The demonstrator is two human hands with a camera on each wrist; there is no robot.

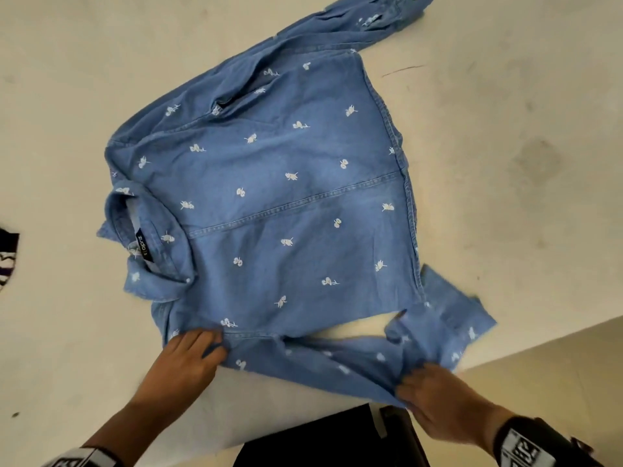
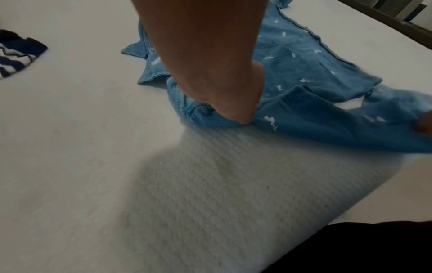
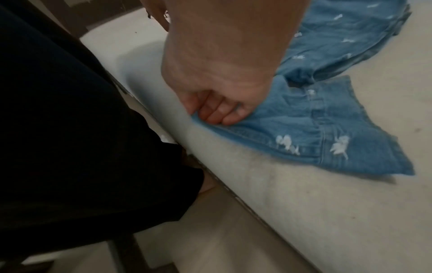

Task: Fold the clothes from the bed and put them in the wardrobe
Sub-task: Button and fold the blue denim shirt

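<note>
Item: blue denim long-sleeved shirt with white flower print (image 1: pixel 286 197), spread back-up on the off-white mattress of the bed (image 1: pixel 505 163), collar to the left. Left hand (image 1: pixel 188 358) fingers curled, gripping the near sleeve at the shoulder; right hand (image 1: pixel 435 399) pinching the same sleeve near the cuff. Adjacent: dark striped garment (image 1: pixel 8 257) at the left edge.

Matt denim shirt (image 1: pixel 269 197); textured woven mattress (image 2: pixel 210 184).
</note>
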